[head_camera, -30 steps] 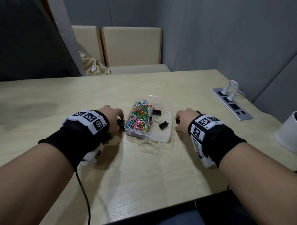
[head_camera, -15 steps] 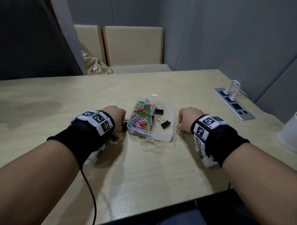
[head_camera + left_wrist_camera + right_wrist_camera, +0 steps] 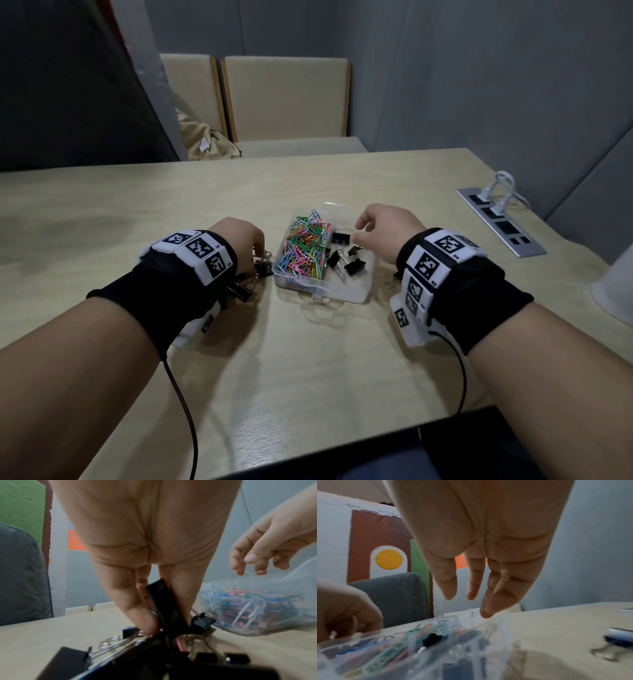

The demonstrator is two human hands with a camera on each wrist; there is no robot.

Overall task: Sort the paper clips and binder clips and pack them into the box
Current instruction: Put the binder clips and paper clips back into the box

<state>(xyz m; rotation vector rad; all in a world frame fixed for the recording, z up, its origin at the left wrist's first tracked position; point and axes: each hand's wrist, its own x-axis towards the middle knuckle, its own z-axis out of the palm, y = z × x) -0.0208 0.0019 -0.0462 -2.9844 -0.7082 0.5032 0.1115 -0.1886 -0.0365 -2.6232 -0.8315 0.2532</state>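
Your left hand [image 3: 239, 236] sits at the loose binder clips [image 3: 255, 270] left of the clear box [image 3: 359, 291]; only the left wrist view shows thumb and finger pinching one black clip [image 3: 167, 605]. Your right hand [image 3: 387, 229] hovers over the box's binder-clip side, fingers relaxed and apart, seemingly empty. Colored paper clips [image 3: 305, 250] fill the left compartment. The right wrist view reveals another clip [image 3: 614, 646] on the table [image 3: 308, 377].

Two beige chairs [image 3: 286, 99] stand behind the table [image 3: 308, 359]; a socket strip [image 3: 500, 222] lies right.
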